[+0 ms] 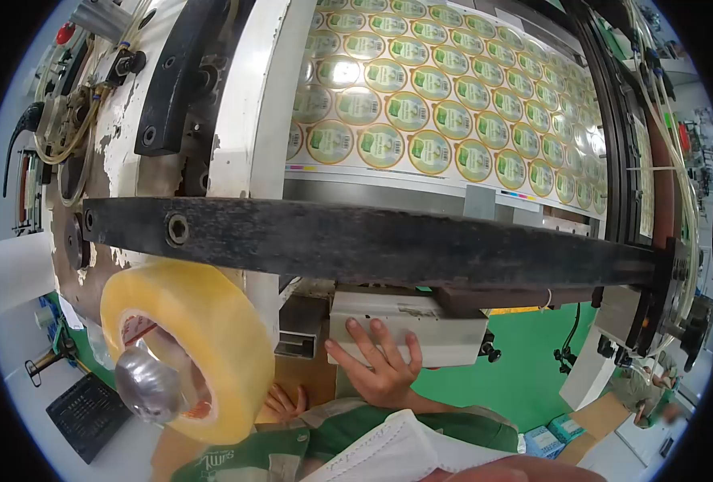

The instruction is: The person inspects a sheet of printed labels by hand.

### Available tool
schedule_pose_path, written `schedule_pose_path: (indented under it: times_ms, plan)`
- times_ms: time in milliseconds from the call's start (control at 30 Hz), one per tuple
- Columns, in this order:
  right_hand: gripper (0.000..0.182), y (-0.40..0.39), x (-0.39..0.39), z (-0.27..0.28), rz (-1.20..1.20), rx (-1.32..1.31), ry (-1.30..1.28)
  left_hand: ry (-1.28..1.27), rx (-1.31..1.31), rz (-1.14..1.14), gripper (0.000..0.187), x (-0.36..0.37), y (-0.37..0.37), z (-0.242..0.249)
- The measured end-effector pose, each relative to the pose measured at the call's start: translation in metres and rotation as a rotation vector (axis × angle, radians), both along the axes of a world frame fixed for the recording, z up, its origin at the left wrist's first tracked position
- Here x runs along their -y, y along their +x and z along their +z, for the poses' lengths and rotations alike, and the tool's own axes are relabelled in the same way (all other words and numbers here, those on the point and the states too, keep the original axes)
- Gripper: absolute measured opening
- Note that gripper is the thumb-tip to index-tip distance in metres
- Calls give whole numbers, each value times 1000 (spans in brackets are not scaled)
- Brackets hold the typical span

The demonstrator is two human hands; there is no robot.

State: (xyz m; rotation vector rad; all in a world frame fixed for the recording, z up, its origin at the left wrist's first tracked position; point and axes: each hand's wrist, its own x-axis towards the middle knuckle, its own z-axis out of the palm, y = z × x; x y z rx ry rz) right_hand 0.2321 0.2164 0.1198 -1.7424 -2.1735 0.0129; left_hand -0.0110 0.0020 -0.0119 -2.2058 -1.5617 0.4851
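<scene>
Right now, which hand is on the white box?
The right hand, spread against the white box; the left hand is apart from it, lower in view.

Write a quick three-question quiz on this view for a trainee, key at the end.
1. True or false: the right hand has its fingers against the white box.
2. In this view, where does the label sheet appear relative to the long black bar?
a) below it
b) above it
c) wrapped around it
3. Fill in: the large roll at lower left is ___ in colour.

Key: 1 true; 2 b; 3 yellow.
</scene>
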Motion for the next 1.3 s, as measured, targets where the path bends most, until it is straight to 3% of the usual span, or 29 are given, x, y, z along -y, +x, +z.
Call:
schedule_pose_path:
  times_ms: [33,100,133,200,433,567,700,867,967,1100,1167,1233,1300]
  plan:
    - [33,-1,0,2,3,-4,0,0,-4,3,42,12,-9,-10]
    - [31,-3,0,6,-7,-14,1,-56,530,278,44,52,-22,-41]
    - [31,-4,-1,7,-4,-13,0,-57,531,282,44,35,-13,-24]
    - [30,-6,-2,10,-11,-25,17,-35,56,100,45,1,3,11]
    - [30,-3,0,12,-6,-23,5,-253,-29,121,44,11,5,25]
    - [32,-4,2,0,-15,-42,-25,-342,198,264,48,23,3,5]
    - [38,-2,-1,3,-35,-76,-42,-293,96,205,47,20,-1,-6]
    - [46,-3,-3,12,-20,-71,-5,11,60,122,43,-5,11,11]
    - [47,-5,-3,20,-20,-89,-41,-139,63,155,43,10,-1,11]
    - [50,-5,-3,19,-19,-81,-60,16,139,168,42,8,4,-3]
    - [50,-3,0,16,0,-72,-74,-193,263,305,42,15,9,2]
    - [51,-2,1,13,13,-57,-94,-109,241,256,46,18,9,-6]
    - [50,-4,3,8,-5,-67,-84,-208,301,324,47,18,10,-4]
